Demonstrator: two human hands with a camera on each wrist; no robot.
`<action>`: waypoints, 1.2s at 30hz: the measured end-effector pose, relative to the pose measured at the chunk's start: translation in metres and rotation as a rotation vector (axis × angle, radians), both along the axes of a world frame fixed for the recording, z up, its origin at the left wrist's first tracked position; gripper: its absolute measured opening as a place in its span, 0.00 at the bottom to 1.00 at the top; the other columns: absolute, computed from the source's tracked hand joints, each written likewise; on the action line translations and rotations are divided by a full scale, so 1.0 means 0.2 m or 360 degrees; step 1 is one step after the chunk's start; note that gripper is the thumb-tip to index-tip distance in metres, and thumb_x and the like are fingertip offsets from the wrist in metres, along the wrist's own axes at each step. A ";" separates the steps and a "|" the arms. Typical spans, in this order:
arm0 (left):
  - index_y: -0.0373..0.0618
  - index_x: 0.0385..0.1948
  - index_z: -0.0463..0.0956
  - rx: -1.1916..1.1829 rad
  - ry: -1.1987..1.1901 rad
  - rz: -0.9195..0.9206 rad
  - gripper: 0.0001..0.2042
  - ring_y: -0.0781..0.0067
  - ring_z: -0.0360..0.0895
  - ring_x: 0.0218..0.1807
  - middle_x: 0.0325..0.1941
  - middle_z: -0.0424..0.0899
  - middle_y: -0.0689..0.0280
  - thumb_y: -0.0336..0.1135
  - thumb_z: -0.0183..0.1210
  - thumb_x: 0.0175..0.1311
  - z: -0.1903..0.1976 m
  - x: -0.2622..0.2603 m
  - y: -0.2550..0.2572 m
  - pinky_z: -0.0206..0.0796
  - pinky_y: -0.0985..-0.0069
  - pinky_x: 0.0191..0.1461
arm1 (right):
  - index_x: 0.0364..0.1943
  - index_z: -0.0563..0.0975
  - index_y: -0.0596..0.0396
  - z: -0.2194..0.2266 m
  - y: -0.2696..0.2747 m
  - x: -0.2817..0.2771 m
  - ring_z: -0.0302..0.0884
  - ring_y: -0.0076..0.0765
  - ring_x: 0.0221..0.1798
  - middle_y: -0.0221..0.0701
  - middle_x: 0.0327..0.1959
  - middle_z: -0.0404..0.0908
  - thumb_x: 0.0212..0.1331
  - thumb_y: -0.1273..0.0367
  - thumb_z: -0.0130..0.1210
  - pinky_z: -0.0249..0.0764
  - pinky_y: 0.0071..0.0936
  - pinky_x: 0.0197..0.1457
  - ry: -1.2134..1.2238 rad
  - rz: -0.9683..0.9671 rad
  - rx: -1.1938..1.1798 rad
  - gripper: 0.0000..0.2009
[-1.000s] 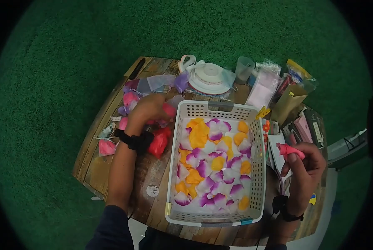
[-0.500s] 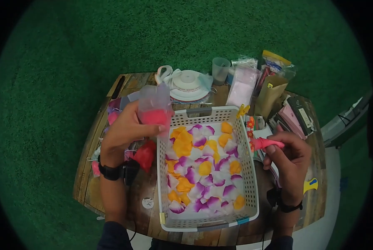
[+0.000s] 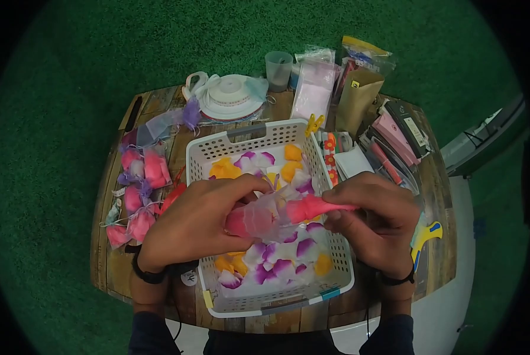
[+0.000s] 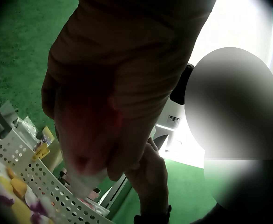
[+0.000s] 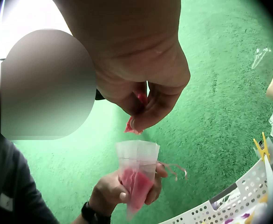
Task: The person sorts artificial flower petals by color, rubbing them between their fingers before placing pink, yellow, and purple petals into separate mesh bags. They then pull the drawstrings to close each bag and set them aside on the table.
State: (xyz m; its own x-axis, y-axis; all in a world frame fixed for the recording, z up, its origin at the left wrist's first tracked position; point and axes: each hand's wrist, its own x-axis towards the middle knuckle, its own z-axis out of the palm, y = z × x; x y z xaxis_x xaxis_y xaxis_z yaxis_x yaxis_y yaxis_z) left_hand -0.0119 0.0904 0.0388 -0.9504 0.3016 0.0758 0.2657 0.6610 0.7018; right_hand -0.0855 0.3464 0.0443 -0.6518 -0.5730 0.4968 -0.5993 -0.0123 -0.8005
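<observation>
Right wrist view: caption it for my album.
The left hand holds a sheer bag, pink inside, while the right hand pinches a pink piece above it.

Both forearms (image 3: pixel 149 294) reach forward, the hands angled inward toward each other. The left hand (image 3: pixel 197 222) curls in a grip, its fingers perhaps loosely bent; the right hand (image 3: pixel 376 222) pinches between thumb and forefinger, fingertips pointing leftward

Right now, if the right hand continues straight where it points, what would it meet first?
Leading with its pink piece, the right hand would probably first meet the open end of the see-through pouch in the left hand; the exact gap is hard to judge.
</observation>
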 end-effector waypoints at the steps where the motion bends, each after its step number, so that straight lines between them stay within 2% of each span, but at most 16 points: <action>1: 0.41 0.54 0.71 0.0029 0.0005 -0.0014 0.30 0.52 0.81 0.46 0.43 0.82 0.53 0.30 0.69 0.44 0.01 0.01 0.02 0.73 0.63 0.48 | 0.41 0.82 0.63 0.00 -0.01 -0.01 0.83 0.31 0.31 0.36 0.33 0.83 0.48 0.83 0.62 0.77 0.24 0.34 0.0220 0.0049 0.0061 0.13; 2: 0.41 0.54 0.72 0.0059 0.0009 -0.0027 0.30 0.49 0.81 0.46 0.43 0.82 0.51 0.31 0.69 0.43 0.01 0.01 0.03 0.73 0.62 0.48 | 0.39 0.82 0.63 0.00 -0.01 -0.01 0.83 0.32 0.31 0.36 0.34 0.83 0.45 0.83 0.62 0.77 0.24 0.33 0.0439 0.0100 0.0122 0.14; 8: 0.41 0.53 0.71 -0.0078 0.0265 -0.0111 0.29 0.47 0.80 0.43 0.39 0.82 0.52 0.32 0.69 0.44 0.00 0.02 0.09 0.71 0.58 0.46 | 0.40 0.83 0.58 -0.04 -0.04 0.02 0.84 0.39 0.31 0.36 0.32 0.83 0.43 0.81 0.63 0.79 0.28 0.33 0.0773 -0.0012 0.0391 0.15; 12: 0.40 0.51 0.71 -0.0103 0.0297 -0.0148 0.27 0.45 0.79 0.42 0.38 0.81 0.51 0.35 0.70 0.46 -0.02 0.03 0.10 0.71 0.57 0.44 | 0.40 0.82 0.58 -0.05 -0.04 0.03 0.83 0.40 0.31 0.36 0.32 0.82 0.44 0.80 0.64 0.78 0.29 0.32 0.0730 -0.0003 0.0443 0.15; 14: 0.40 0.53 0.74 -0.0212 0.0007 -0.0047 0.32 0.52 0.81 0.49 0.46 0.82 0.54 0.39 0.75 0.43 0.00 0.04 0.12 0.72 0.65 0.53 | 0.40 0.82 0.58 -0.06 -0.04 0.03 0.83 0.40 0.30 0.36 0.32 0.82 0.44 0.79 0.65 0.78 0.30 0.31 0.0729 0.0063 0.0482 0.15; 15: 0.40 0.53 0.74 -0.0209 0.0006 -0.0044 0.32 0.52 0.81 0.49 0.46 0.82 0.54 0.39 0.75 0.43 0.02 0.04 0.12 0.72 0.65 0.53 | 0.40 0.82 0.58 -0.06 -0.04 0.03 0.83 0.40 0.30 0.36 0.32 0.82 0.44 0.79 0.65 0.78 0.30 0.31 0.0728 0.0067 0.0485 0.15; 17: 0.40 0.53 0.74 -0.0064 -0.0469 0.0003 0.31 0.56 0.82 0.48 0.43 0.83 0.54 0.41 0.75 0.46 0.06 0.03 0.13 0.72 0.67 0.52 | 0.40 0.82 0.58 -0.05 -0.05 0.04 0.83 0.40 0.30 0.36 0.32 0.81 0.44 0.78 0.65 0.78 0.30 0.30 0.0701 0.0086 0.0507 0.14; 18: 0.40 0.53 0.74 -0.0062 -0.0470 0.0003 0.31 0.56 0.82 0.48 0.43 0.83 0.54 0.41 0.75 0.46 0.05 0.03 0.12 0.72 0.67 0.52 | 0.40 0.82 0.58 -0.06 -0.05 0.04 0.83 0.40 0.30 0.36 0.32 0.81 0.44 0.78 0.65 0.78 0.30 0.30 0.0699 0.0086 0.0509 0.14; 21: 0.38 0.51 0.70 0.0173 -0.0298 -0.0162 0.27 0.46 0.80 0.37 0.35 0.81 0.52 0.46 0.69 0.55 0.01 0.03 0.10 0.71 0.60 0.40 | 0.40 0.82 0.58 -0.06 -0.05 0.04 0.83 0.40 0.30 0.36 0.32 0.81 0.45 0.78 0.65 0.78 0.30 0.30 0.0713 0.0066 0.0487 0.14; 23: 0.35 0.56 0.71 0.0269 -0.0197 -0.0370 0.30 0.67 0.83 0.46 0.42 0.83 0.56 0.45 0.69 0.58 0.01 0.02 0.08 0.73 0.73 0.51 | 0.40 0.82 0.58 -0.05 -0.05 0.04 0.83 0.40 0.30 0.36 0.32 0.81 0.45 0.78 0.65 0.78 0.30 0.30 0.0743 0.0059 0.0482 0.14; 24: 0.35 0.56 0.71 0.0271 -0.0204 -0.0372 0.30 0.67 0.83 0.46 0.42 0.83 0.56 0.45 0.69 0.58 0.01 0.03 0.07 0.73 0.73 0.51 | 0.40 0.82 0.58 -0.06 -0.05 0.04 0.83 0.40 0.30 0.36 0.32 0.81 0.45 0.78 0.65 0.78 0.30 0.30 0.0736 0.0057 0.0483 0.14; 26: 0.33 0.59 0.69 0.0668 -0.0765 -0.0284 0.23 0.72 0.82 0.46 0.44 0.83 0.57 0.40 0.59 0.69 0.03 0.04 0.06 0.71 0.74 0.52 | 0.40 0.82 0.58 -0.06 -0.04 0.04 0.83 0.40 0.30 0.35 0.32 0.81 0.44 0.78 0.65 0.78 0.30 0.30 0.0768 0.0056 0.0502 0.15; 27: 0.33 0.59 0.69 0.0669 -0.0767 -0.0287 0.23 0.72 0.82 0.46 0.44 0.83 0.57 0.40 0.59 0.69 0.00 0.03 0.07 0.71 0.74 0.52 | 0.40 0.82 0.58 -0.06 -0.04 0.04 0.83 0.40 0.30 0.35 0.32 0.81 0.44 0.78 0.65 0.78 0.30 0.30 0.0767 0.0054 0.0504 0.15; 29: 0.37 0.49 0.73 0.0844 -0.0376 -0.0168 0.12 0.79 0.74 0.29 0.30 0.79 0.65 0.36 0.49 0.75 -0.07 0.03 0.08 0.66 0.78 0.34 | 0.40 0.82 0.58 -0.07 -0.05 0.04 0.83 0.40 0.30 0.35 0.32 0.82 0.44 0.78 0.65 0.78 0.29 0.30 0.0763 0.0050 0.0508 0.15; 32: 0.37 0.44 0.75 0.0648 -0.0378 -0.0094 0.10 0.81 0.69 0.27 0.25 0.75 0.66 0.34 0.48 0.75 -0.07 0.02 0.09 0.63 0.78 0.31 | 0.40 0.82 0.58 -0.07 -0.05 0.04 0.83 0.40 0.30 0.35 0.31 0.82 0.44 0.78 0.65 0.78 0.30 0.31 0.0758 0.0035 0.0482 0.15; 36: 0.37 0.42 0.76 0.0605 -0.0318 -0.0073 0.10 0.80 0.69 0.24 0.20 0.73 0.65 0.33 0.49 0.74 -0.06 0.04 0.10 0.61 0.76 0.28 | 0.39 0.82 0.58 -0.07 -0.05 0.05 0.83 0.40 0.30 0.35 0.30 0.82 0.44 0.78 0.66 0.78 0.29 0.31 0.0721 0.0044 0.0493 0.15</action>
